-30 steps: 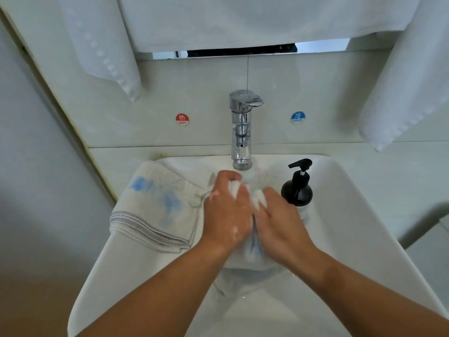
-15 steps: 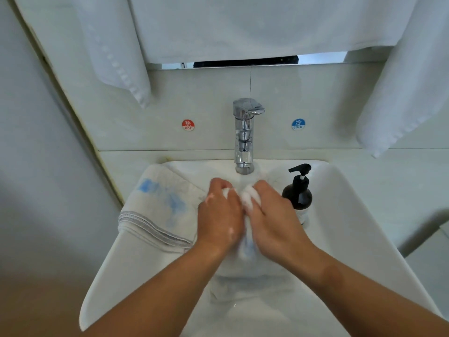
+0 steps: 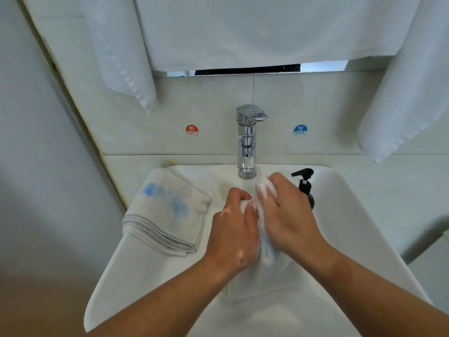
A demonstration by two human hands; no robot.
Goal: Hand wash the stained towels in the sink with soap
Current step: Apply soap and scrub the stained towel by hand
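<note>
Left hand and right hand are gripping the soapy towel, centre frame. Rubbing stained folds together is probably helping most.

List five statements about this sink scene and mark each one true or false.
1. The left hand and right hand both grip a sudsy towel over the sink. True.
2. A folded blue-stained towel lies on the sink's left rim. True.
3. The right hand holds the blue-stained towel. False: neither hand touches it.
4. A black pump bottle stands upright, right of the faucet. True.
5. Nothing hangs on the wall. False: white hanging towels drape above the faucet.
</note>
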